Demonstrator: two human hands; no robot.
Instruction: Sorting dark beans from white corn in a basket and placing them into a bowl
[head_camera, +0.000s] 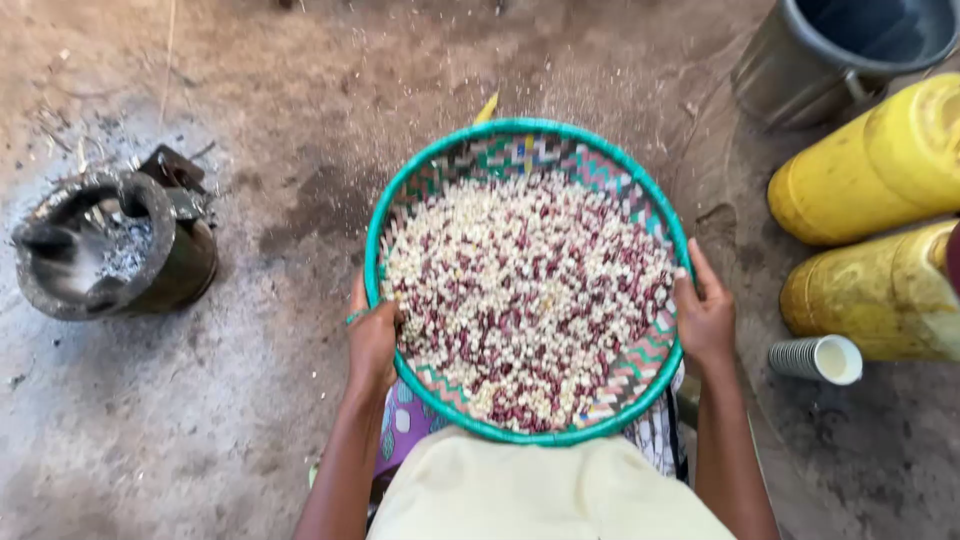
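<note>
Fingers of both the left hand (372, 340) and right hand (705, 318) clamp the woven tray (520, 128) rim; I'd keep it level so the maize-and-bean mix (528, 295) stays put.

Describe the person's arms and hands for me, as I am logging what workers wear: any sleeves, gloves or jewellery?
Both forearms are bare, with no sleeves or gloves in view. The left hand has a thin green band at the wrist. The right hand shows no ring or band.

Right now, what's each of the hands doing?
Left hand: closed on the left rim of the woven tray of beans and maize.
Right hand: closed on its right rim.
</note>
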